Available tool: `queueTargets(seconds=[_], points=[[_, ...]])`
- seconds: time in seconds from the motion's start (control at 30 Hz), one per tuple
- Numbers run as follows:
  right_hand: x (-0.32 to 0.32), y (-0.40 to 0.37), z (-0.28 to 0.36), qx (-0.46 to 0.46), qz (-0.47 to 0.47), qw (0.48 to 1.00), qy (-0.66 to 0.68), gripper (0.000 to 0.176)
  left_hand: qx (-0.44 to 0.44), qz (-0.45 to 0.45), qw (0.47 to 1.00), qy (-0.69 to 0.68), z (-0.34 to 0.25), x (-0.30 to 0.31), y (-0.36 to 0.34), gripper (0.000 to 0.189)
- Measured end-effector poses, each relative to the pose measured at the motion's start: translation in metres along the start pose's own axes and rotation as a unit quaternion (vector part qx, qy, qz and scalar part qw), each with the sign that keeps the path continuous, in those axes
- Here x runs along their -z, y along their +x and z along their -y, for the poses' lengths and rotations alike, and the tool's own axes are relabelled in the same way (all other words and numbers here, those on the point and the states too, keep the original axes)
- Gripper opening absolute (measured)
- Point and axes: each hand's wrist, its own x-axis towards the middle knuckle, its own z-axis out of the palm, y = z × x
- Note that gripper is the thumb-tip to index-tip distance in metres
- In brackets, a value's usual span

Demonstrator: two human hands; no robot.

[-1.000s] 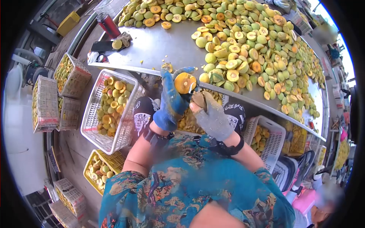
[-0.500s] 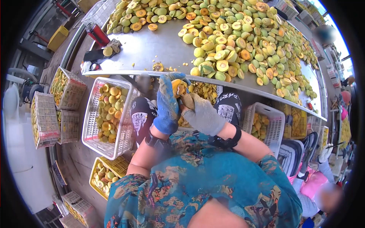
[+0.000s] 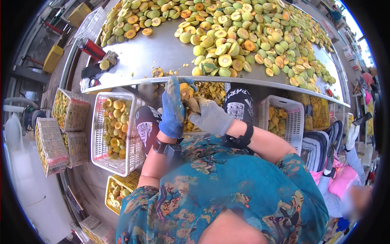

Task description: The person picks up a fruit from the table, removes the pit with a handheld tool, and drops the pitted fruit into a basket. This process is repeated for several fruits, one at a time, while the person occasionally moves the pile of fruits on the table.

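Note:
My left hand (image 3: pixel 172 109), in a blue glove, grips a yellow peach half (image 3: pixel 186 91) just below the front edge of the steel table (image 3: pixel 162 55). My right hand (image 3: pixel 208 116), in a grey glove, is closed against the same fruit from the right; whether it holds a tool is hidden. Both hands hover over a basket of cut fruit (image 3: pixel 211 91) between my knees. A big heap of green and yellow peaches (image 3: pixel 243 32), whole and halved, covers the table beyond.
A white crate of peach halves (image 3: pixel 115 132) stands at my left, another (image 3: pixel 280 122) at my right. More crates (image 3: pixel 61 130) line the floor at the left. A red bottle (image 3: pixel 91 48) and a glove lie on the table's left end. Another person (image 3: pixel 345 179) sits at the right.
Both hands have come down and nearer to me with the fruit, from above the table edge to below it. The cut face that showed before is now turned away.

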Motion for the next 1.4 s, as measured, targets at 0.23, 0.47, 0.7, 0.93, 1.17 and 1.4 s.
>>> queueTargets(seconds=[0.23, 0.47, 0.7, 0.93, 1.17, 1.4], points=[[0.021, 0.001, 0.001, -0.121, 0.158, 0.968, 0.151, 0.037, 0.014, 0.102, 0.984, 0.144, -0.016, 0.005, 0.01, 0.049], [0.016, 0.004, -0.02, -0.128, 0.231, 0.909, 0.323, 0.027, 0.021, 0.241, 0.947, 0.21, -0.043, 0.005, 0.025, 0.053], [0.008, 0.006, -0.018, -0.138, 0.279, 0.792, 0.525, 0.026, 0.131, 0.086, 0.929, -0.335, 0.0, -0.008, 0.031, 0.049], [0.017, -0.004, -0.012, 0.092, 0.17, 0.98, 0.039, 0.048, 0.138, -0.002, 0.936, -0.323, -0.016, 0.023, 0.035, 0.046], [0.021, -0.001, 0.015, -0.128, 0.047, 0.962, 0.236, 0.038, -0.056, 0.025, 0.996, 0.069, -0.012, 0.019, 0.023, 0.029], [0.016, 0.001, 0.017, -0.174, 0.107, 0.926, 0.319, 0.033, -0.124, 0.044, 0.971, 0.201, -0.017, 0.01, 0.02, 0.025]])
